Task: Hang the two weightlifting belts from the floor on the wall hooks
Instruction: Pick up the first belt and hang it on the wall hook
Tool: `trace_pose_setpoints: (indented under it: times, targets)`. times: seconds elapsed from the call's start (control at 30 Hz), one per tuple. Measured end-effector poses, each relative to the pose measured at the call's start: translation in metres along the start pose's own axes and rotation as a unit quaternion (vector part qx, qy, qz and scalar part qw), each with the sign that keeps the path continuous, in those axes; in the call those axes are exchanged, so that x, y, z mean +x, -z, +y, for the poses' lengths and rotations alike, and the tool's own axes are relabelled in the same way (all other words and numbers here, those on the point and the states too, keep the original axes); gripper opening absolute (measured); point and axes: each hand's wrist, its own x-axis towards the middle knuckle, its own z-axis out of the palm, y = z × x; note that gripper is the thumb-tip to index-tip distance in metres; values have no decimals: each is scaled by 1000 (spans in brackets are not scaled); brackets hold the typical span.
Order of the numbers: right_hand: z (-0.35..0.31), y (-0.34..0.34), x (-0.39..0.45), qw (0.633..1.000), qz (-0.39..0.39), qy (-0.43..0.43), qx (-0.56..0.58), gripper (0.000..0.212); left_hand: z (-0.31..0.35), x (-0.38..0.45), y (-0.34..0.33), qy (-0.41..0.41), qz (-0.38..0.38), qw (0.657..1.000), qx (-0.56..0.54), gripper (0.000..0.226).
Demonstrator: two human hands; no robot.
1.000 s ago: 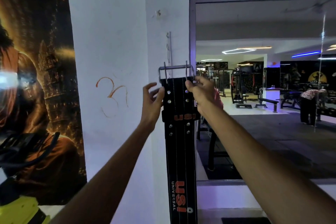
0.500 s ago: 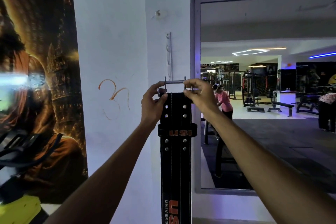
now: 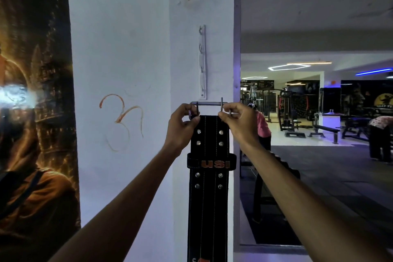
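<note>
A black weightlifting belt [image 3: 209, 198] with rivets and orange USI lettering hangs straight down against the white pillar. Its metal buckle [image 3: 209, 104] is at the top, just below the white strip of wall hooks [image 3: 202, 62]. My left hand [image 3: 181, 127] pinches the buckle's left end and the belt's top corner. My right hand [image 3: 239, 122] grips the buckle's right end and prong. The buckle sits a little under the lowest hook, and I cannot tell if they touch. Only one belt is in view.
The white pillar [image 3: 127, 49] carries an orange mark. A dark poster [image 3: 34, 112] covers the wall on the left. A big mirror [image 3: 314, 112] on the right reflects gym machines, benches and a person in a pink top.
Both hands have raised the belt's buckle slightly toward the lowest hook. My left hand, open beside the belt a second ago, now pinches the buckle end.
</note>
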Motion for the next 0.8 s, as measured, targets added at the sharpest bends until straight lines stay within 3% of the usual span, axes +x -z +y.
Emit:
trace_pose_setpoints:
  times: [0.17, 0.33, 0.8]
  targets:
    - [25, -33, 41, 998, -17, -31, -44, 26, -45, 43, 1, 25, 10, 1000, -13, 14]
    - [46, -53, 73, 997, -36, -42, -58, 19, -75, 73, -8, 54, 36, 998, -27, 10]
    - [82, -102, 169, 999, 48, 22, 3, 16, -104, 170, -33, 57, 125, 991, -8, 17]
